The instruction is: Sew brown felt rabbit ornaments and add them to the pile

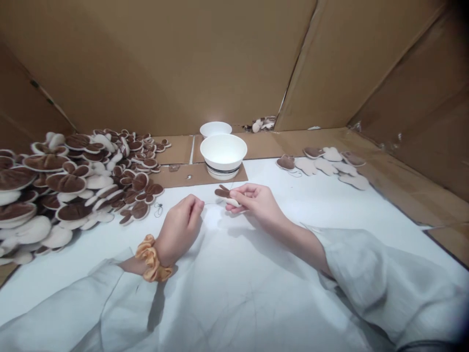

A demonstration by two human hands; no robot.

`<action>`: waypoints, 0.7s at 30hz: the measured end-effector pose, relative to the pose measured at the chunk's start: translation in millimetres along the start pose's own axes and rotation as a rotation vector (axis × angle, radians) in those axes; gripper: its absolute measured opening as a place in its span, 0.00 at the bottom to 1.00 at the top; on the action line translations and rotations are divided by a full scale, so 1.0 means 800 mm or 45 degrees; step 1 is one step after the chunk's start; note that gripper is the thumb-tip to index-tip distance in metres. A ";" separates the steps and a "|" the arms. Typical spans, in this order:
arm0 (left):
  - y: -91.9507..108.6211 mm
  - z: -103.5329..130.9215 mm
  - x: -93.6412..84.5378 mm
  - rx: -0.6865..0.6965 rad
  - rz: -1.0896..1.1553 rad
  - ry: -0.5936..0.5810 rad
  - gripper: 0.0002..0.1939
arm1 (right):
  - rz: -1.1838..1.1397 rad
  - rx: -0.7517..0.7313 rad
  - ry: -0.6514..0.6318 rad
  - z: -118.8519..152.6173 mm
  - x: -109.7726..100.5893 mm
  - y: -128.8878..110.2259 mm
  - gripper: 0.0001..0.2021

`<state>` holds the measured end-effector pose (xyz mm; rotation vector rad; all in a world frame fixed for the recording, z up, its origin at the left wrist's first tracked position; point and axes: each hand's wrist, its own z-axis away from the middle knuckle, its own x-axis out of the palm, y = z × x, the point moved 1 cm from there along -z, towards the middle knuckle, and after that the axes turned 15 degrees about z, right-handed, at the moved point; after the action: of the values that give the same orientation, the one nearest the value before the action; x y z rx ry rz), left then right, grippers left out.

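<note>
I have both hands up over the white counter (223, 298), arms angled in from the lower corners. Right hand (258, 203): turned inward, grasping a small plush piece (223, 192), brown on one face and cream on the other, in a thumb-and-finger pinch; brown lobes poke out past the fingertips, toward the left. Right forearm (308, 247) runs diagonally back into a loose pale sleeve (381, 278). Left hand (179, 225): clenched, thumb laid along the curled index finger, orange scrunchie (152, 259) round the wrist. I read it as gripping a fine thread (211, 204), which crosses the gap toward the piece. Hands apart, roughly level. Piece is held above the counter, on the near side of two white bowls (223, 151). Big heap (73, 181) of similar pieces on my left, loose flat shapes (326, 166) far right
</note>
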<state>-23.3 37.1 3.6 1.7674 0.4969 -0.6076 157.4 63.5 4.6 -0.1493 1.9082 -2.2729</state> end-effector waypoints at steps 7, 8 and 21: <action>0.002 0.019 0.002 0.040 0.110 -0.031 0.07 | -0.017 0.040 -0.060 -0.006 0.034 -0.002 0.11; 0.003 0.020 0.003 0.052 0.106 -0.032 0.07 | -0.005 0.057 -0.058 -0.005 0.035 -0.001 0.11; 0.002 0.017 -0.005 0.296 -0.173 0.181 0.06 | 0.062 0.060 0.022 0.004 0.027 0.000 0.09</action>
<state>-27.3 23.9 4.0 2.0183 0.6708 -0.6590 136.5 56.1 4.5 -0.0763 1.8436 -2.2928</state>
